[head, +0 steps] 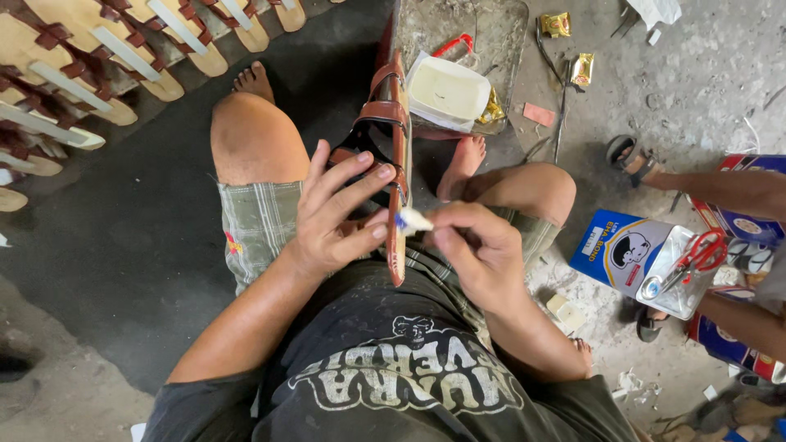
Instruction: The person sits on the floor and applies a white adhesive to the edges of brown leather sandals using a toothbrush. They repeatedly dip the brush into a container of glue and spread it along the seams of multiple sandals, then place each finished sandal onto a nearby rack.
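One brown strapped sandal (393, 139); one white tub (446, 90); one red-handled scissors (696, 255); two gold wrappers (556, 24)

You sit on a grey concrete floor (704, 74), and a dark mat (123, 270) covers its left part. Near the top left, finished sandals (123, 57) lie in rows, side by side. Before your knees stands a flat metal tray (508, 24). Beside it on the floor lie two small golden wrappers (555, 24) and a pink scrap (538, 115). At right a blue box (614, 250) rests on the floor, and small white scraps (634, 383) lie near your foot.
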